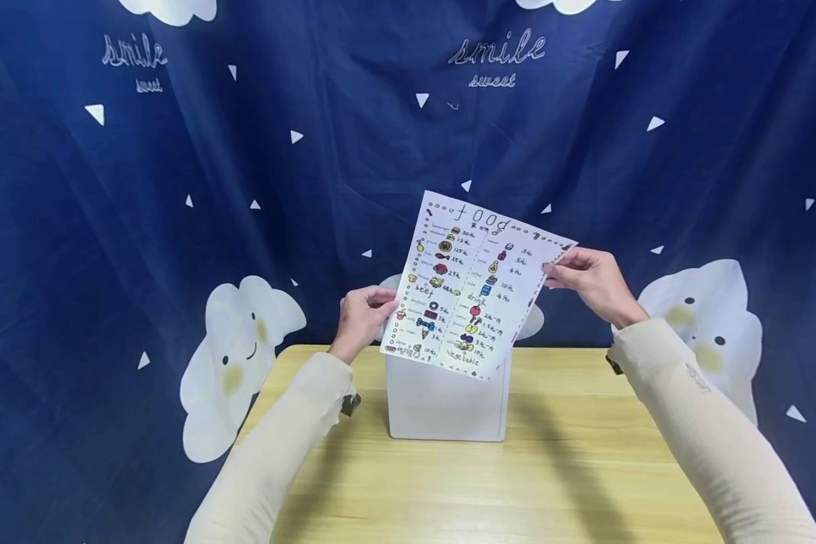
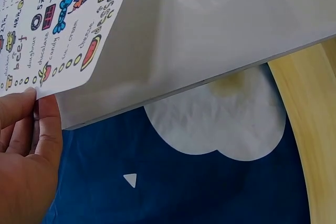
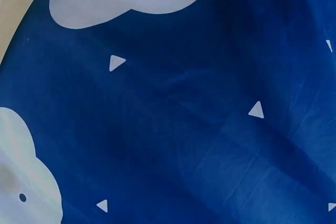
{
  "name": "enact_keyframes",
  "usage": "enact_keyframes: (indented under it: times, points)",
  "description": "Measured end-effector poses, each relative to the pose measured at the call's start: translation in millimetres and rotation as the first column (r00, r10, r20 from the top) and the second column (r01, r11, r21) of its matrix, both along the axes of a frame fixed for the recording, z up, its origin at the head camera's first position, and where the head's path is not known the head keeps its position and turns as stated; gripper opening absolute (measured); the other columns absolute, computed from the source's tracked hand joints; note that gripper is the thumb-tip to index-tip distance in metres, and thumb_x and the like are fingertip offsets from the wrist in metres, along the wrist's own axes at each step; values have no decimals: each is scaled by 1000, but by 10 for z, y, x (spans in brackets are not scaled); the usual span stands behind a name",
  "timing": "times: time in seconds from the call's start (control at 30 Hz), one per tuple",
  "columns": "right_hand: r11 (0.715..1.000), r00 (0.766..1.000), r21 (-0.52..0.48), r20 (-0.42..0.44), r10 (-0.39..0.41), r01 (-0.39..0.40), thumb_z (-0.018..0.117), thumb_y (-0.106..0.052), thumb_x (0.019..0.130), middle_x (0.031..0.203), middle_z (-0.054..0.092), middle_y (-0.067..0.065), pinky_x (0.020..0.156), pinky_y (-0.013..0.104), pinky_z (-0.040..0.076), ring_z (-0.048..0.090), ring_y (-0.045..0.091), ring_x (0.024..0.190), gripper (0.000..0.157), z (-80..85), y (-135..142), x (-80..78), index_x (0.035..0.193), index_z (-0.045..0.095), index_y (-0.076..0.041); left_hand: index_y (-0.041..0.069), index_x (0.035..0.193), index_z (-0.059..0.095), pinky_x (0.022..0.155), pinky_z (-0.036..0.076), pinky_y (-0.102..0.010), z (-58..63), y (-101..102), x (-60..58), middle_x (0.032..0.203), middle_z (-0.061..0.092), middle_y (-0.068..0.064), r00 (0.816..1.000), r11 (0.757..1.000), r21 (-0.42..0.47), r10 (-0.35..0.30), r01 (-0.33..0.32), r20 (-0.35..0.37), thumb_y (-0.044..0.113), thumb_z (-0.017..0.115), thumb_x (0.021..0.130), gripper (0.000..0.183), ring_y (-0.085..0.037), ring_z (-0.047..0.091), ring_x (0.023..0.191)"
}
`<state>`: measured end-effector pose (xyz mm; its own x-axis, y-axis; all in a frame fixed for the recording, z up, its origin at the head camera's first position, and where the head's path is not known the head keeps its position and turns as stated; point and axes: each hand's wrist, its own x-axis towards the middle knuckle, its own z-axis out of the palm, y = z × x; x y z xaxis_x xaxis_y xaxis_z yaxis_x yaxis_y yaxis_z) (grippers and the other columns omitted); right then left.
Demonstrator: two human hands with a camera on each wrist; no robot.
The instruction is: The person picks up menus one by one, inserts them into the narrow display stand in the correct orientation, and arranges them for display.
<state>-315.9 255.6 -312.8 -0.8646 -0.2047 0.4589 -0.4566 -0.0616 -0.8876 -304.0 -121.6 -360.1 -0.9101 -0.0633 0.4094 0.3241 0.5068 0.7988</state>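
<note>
A hand-drawn paper menu (image 1: 472, 291) headed "food" is held up, tilted, its right side higher than its left. My left hand (image 1: 363, 321) pinches its left edge near the lower corner; in the left wrist view the thumb of that hand (image 2: 26, 145) lies over the printed face of the menu (image 2: 58, 30). At the upper right edge, my right hand (image 1: 595, 279) pinches the paper between thumb and fingers. Behind the sheet stands a white board (image 1: 446, 408), its upper part hidden by the menu. The right wrist view shows neither hand nor paper.
The board stands on a light wooden table (image 1: 564, 483) with rounded far corners. A dark blue curtain (image 1: 353, 91) with white clouds and triangles hangs right behind the table and fills most of the right wrist view.
</note>
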Motion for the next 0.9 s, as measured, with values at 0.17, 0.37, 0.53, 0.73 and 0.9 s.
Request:
enact_keyframes:
  times: [0.17, 0.37, 0.53, 0.73, 0.9]
  points:
    - [1000, 1000, -5, -1, 11, -11, 62, 16, 90, 89, 74, 4, 74, 26, 58, 72, 12, 79, 14, 32, -10, -11, 88, 71, 6, 4, 100, 78, 82, 56, -37, 25, -21, -15, 94, 76, -9, 1000, 1000, -3, 6, -6, -12, 7, 79, 86, 14, -22, 73, 89]
    - [999, 999, -39, -7, 31, -31, 62, 17, 89, 88, 74, 5, 76, 28, 57, 73, 13, 80, 13, 85, -49, -31, 87, 71, 7, 4, 99, 78, 80, 56, -36, 65, -59, -47, 94, 77, -8, 1000, 1000, -19, 11, -11, -24, 7, 79, 86, 14, -21, 73, 88]
    - [999, 1000, -43, -15, 25, -26, 61, 19, 88, 87, 74, 6, 75, 28, 58, 73, 14, 80, 15, 124, -85, -43, 86, 71, 7, 4, 99, 78, 78, 57, -34, 89, -77, -62, 94, 76, -9, 999, 1000, -28, 9, -11, -46, 7, 79, 86, 14, -22, 73, 87]
    - [1000, 999, 1, -39, -5, 5, 64, 17, 88, 88, 74, 5, 74, 28, 58, 72, 13, 79, 11, 168, -106, -48, 88, 71, 8, 2, 101, 77, 75, 58, -31, 126, -82, -68, 95, 76, -11, 999, 1000, 9, 12, -12, -38, 4, 78, 86, 15, -23, 74, 87]
    - [999, 997, 18, -72, -28, 29, 66, 16, 87, 88, 74, 5, 74, 28, 58, 73, 14, 79, 9, 226, -117, -66, 90, 72, 10, 3, 101, 78, 78, 57, -34, 190, -98, -69, 95, 76, -10, 999, 999, 21, 31, -30, -34, 7, 78, 86, 15, -22, 73, 88]
